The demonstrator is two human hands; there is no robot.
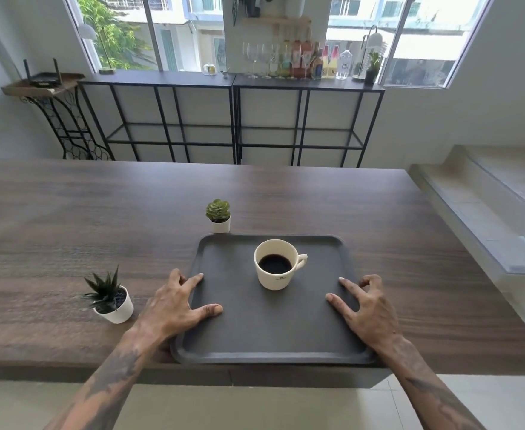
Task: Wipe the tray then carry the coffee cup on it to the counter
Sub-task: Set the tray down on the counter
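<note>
A dark grey rectangular tray [270, 333] lies on the wooden counter [100, 218] near its front edge. A cream coffee cup [276, 263] full of black coffee stands upright on the tray's far half, handle pointing right. My left hand [177, 302] grips the tray's left rim, thumb on the tray floor and fingers over the edge. My right hand [366, 302] grips the right rim the same way. No cloth is in view.
A small succulent in a white pot [218, 215] touches the tray's far left corner. A spiky plant in a white pot [112, 297] stands left of my left hand. Black metal shelves [233, 119] with glasses and bottles [298, 62] line the window wall. Steps [487, 197] rise at right.
</note>
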